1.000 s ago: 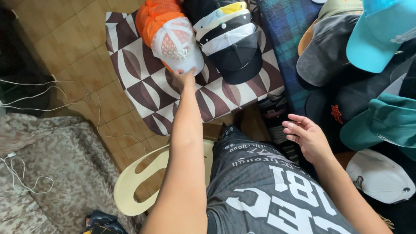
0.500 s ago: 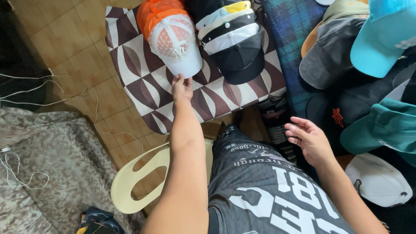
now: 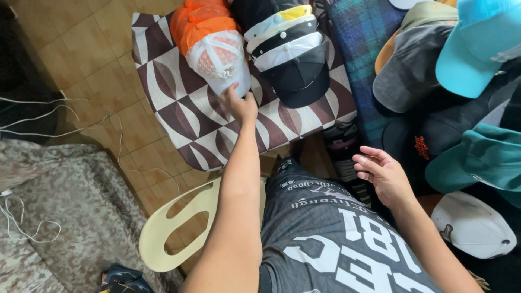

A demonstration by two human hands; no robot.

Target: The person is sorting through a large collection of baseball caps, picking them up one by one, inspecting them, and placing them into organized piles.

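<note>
My left hand (image 3: 239, 104) reaches forward to a white mesh cap (image 3: 220, 59) and pinches the front edge of its brim, thumb on top. That cap lies over an orange cap (image 3: 201, 19) on a brown-and-white patterned cloth (image 3: 184, 122). Beside it is a stack of dark caps (image 3: 293, 59) with white and yellow brims. My right hand (image 3: 381, 174) hovers over my lap, palm up, fingers apart, holding nothing.
Several more caps crowd the right side: a turquoise one (image 3: 472, 54), a grey one (image 3: 404, 76), a teal one (image 3: 480, 160) and a white one (image 3: 475, 225). A cream plastic chair (image 3: 173, 228) is under me. White cables (image 3: 49, 116) cross the tiled floor.
The white cap has slid a little farther from me on the cloth. My left hand came off its brim for a moment and is back on it. My right hand has hardly moved.
</note>
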